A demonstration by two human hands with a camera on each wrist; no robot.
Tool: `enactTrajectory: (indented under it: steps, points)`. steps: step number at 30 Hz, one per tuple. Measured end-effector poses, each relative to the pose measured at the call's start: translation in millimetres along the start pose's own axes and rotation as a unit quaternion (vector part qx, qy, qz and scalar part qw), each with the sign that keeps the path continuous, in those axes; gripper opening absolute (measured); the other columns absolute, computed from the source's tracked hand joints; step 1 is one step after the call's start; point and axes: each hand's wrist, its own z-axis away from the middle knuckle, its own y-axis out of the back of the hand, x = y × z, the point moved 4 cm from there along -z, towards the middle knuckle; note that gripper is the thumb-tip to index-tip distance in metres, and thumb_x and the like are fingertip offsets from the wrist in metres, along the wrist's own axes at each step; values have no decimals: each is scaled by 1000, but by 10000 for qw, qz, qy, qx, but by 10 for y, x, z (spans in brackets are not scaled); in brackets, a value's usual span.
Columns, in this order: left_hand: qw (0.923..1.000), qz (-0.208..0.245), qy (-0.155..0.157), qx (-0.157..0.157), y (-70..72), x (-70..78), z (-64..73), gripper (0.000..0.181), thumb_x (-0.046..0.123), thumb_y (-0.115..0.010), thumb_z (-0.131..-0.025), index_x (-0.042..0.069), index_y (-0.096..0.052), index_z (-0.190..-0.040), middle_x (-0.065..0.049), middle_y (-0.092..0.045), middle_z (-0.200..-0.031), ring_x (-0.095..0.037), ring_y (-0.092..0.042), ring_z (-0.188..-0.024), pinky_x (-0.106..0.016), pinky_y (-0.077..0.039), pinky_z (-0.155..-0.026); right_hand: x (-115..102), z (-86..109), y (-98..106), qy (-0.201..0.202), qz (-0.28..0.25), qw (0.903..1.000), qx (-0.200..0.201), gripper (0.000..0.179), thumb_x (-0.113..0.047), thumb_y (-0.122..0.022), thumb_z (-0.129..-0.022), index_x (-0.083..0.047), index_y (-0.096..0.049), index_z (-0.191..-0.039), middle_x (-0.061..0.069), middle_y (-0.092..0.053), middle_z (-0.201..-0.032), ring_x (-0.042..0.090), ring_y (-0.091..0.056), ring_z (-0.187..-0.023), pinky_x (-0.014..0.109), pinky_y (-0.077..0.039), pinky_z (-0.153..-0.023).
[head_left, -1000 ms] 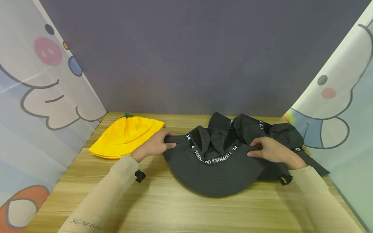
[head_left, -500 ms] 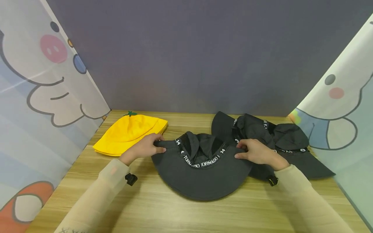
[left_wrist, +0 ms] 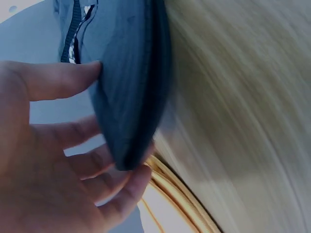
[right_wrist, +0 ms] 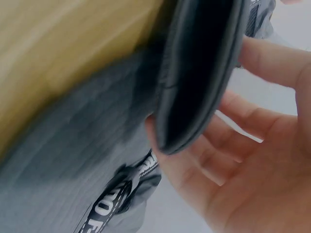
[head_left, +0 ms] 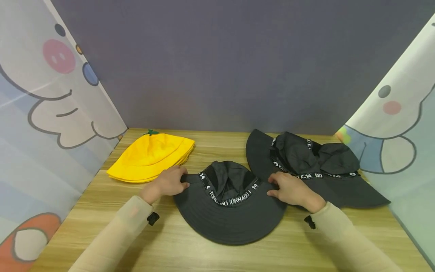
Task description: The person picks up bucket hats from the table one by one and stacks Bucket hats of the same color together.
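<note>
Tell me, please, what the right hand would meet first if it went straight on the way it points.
Probably the crown of the dark hat the right hand holds, though depth is unclear.

A wood-grain bench (head_left: 217, 260) stretches across the lower frame in a booth-like work space, backed by a plain dark-grey panel (head_left: 217, 64) and flanked by a pale left wall (head_left: 20, 158) and pale right wall (head_left: 401, 196), both printed with cartoon figures (head_left: 51, 121). The kind of building cannot be told.

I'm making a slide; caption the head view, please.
Left hand and right hand hold a dark hat by its brim, with yellow hats left and more dark headwear right.
</note>
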Motion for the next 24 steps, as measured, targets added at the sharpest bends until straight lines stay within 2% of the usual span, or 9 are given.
enactTrajectory:
  steps: [4,7,10,16,19,24]
  points:
    - [9983,-589,15,25,-9,99,36,40,22,-73,-92,-4,-66,-122,-17,-62,-114,-39,-58,-107,-54,-48,-92,-92,42,-42,-90,251,9996,-88,51,-38,-84,-84,-4,-70,-118,7,-65,-108,30,-64,-102,51,-53,-85]
    - [9976,-691,-95,-9,-32,183,67,48,23,-75,-91,-6,-63,-128,-18,-58,-120,-38,-54,-115,-52,-46,-100,-166,66,-92,-95,441,9988,-173,61,-44,-84,-82,-3,-68,-125,9,-62,-115,32,-61,-107,52,-54,-84]
    - [9976,-670,-176,-68,-72,284,106,65,31,-79,-89,-5,-55,-138,-20,-54,-131,-39,-49,-125,-53,-44,-104,-250,91,-135,-50,628,9978,-207,67,-46,-84,-81,-2,-66,-128,9,-60,-120,32,-58,-109,52,-55,-80]
    - [9965,-644,24,-527,-169,493,202,99,54,-86,-75,2,-45,-149,-19,-47,-140,-40,-44,-130,-59,-45,-98,-377,116,-176,36,799,9963,-316,67,-45,-86,-79,-2,-67,-127,7,-60,-117,29,-57,-105,49,-54,-72]
    - [9939,-825,148,-712,-227,544,205,104,56,-89,-71,2,-44,-149,-18,-48,-139,-39,-43,-130,-62,-45,-95,-399,113,-203,105,921,9954,-244,64,-43,-88,-78,-2,-68,-123,6,-59,-110,28,-57,-101,47,-54,-72]
    - [9907,-1054,400,-764,-285,609,181,103,50,-92,-69,1,-46,-147,-19,-48,-136,-42,-42,-132,-69,-42,-96,-402,115,-249,182,1009,9946,-136,63,-42,-88,-78,-1,-67,-121,6,-58,-106,28,-57,-98,47,-54,-74]
